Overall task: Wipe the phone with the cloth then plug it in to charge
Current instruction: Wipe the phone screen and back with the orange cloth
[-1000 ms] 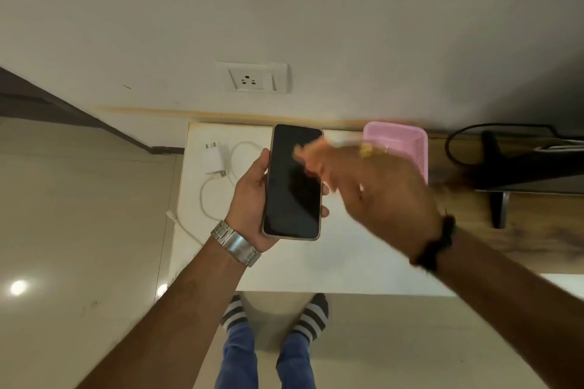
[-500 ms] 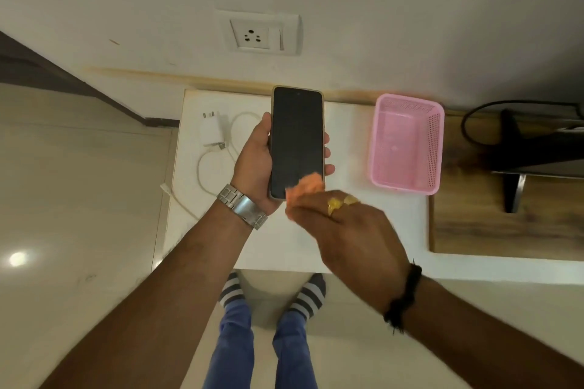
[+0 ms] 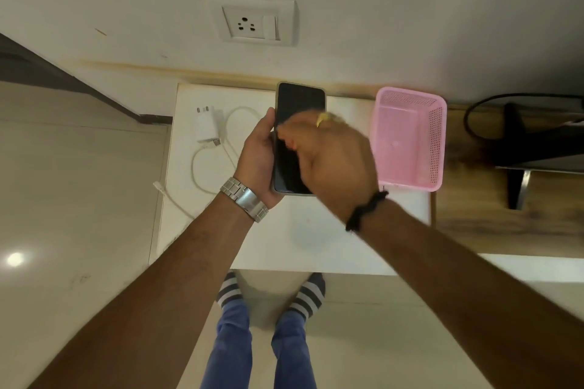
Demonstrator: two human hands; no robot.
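My left hand (image 3: 257, 156) holds a black-screened phone (image 3: 298, 101) upright above the white table (image 3: 284, 237). My right hand (image 3: 331, 161) lies over the middle of the screen, blurred by motion, fingers closed on an orange cloth that is almost fully hidden beneath them. A white charger plug (image 3: 207, 126) with its looped white cable (image 3: 202, 180) rests on the table's left part. On the wall above is a white socket (image 3: 248, 22).
A pink plastic basket (image 3: 410, 139) stands on the table's right side. To the right is a wooden surface (image 3: 505, 224) with a dark monitor stand (image 3: 518, 155) and a black cable. My socked feet show below the table's near edge.
My right hand has moved from the phone's bottom edge up to the middle of the screen, covering the cloth. The left hand keeps the phone in nearly the same place.
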